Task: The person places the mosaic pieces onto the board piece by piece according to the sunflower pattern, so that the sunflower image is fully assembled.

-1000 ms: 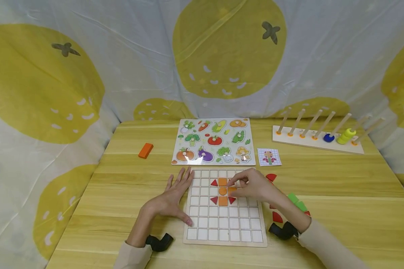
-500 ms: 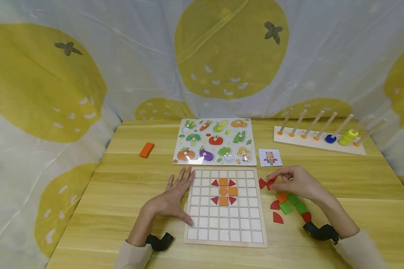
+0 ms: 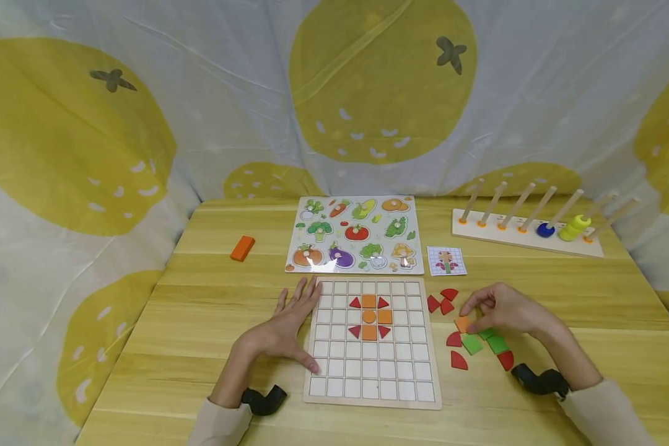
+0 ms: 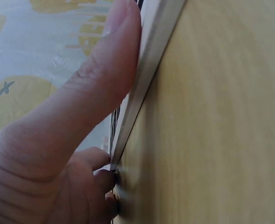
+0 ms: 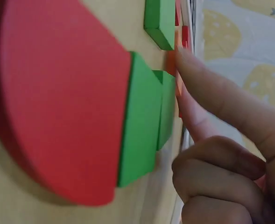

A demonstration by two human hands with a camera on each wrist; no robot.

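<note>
A wooden grid board [image 3: 370,371] lies in the middle of the table, with orange squares, an orange circle [image 3: 369,316] and red triangles set in its upper cells. My left hand [image 3: 281,325] rests along the board's left edge, fingers spread, thumb on the lower left. To the board's right, my right hand [image 3: 510,310] has thumb and index finger at opposite sides of a loose orange square [image 3: 463,324], pinching it at the table. Around it lie green squares [image 3: 471,344] and red quarter-circles [image 3: 458,360]. In the right wrist view, a red quarter-circle [image 5: 62,102] fills the foreground.
Behind the board lies a vegetable knob puzzle [image 3: 354,235]. A small pattern card [image 3: 446,261] sits right of it. A pegged counting stand [image 3: 526,232] with blue and yellow beads is at the back right. An orange block [image 3: 242,248] lies at the left.
My right hand has left the board and moved right, passing the red pieces, to the loose orange square. My left hand has stayed on the board's edge.
</note>
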